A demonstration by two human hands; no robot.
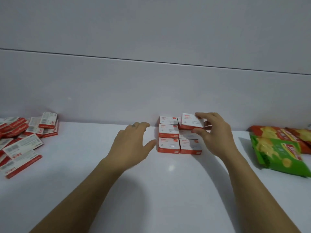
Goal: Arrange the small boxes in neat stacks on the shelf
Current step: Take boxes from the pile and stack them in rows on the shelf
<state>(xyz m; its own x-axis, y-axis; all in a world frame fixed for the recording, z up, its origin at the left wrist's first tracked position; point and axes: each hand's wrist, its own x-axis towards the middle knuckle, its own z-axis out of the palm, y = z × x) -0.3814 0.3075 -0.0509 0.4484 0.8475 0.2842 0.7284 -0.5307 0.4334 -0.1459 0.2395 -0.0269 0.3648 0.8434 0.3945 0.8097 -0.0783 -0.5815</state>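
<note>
On a white shelf (168, 182), between a loose pile of boxes (21, 140) and snack bags (277, 148), stand stacked boxes (168, 140); the left hand (131, 143), fingers relaxed, is just beside them, while the right hand (217, 137) pinches a small box (191, 121) on top.

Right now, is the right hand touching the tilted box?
Touching. Head view: the right hand pinches the tilted box, fingertip on its top corner, thumb at its near edge.
</note>
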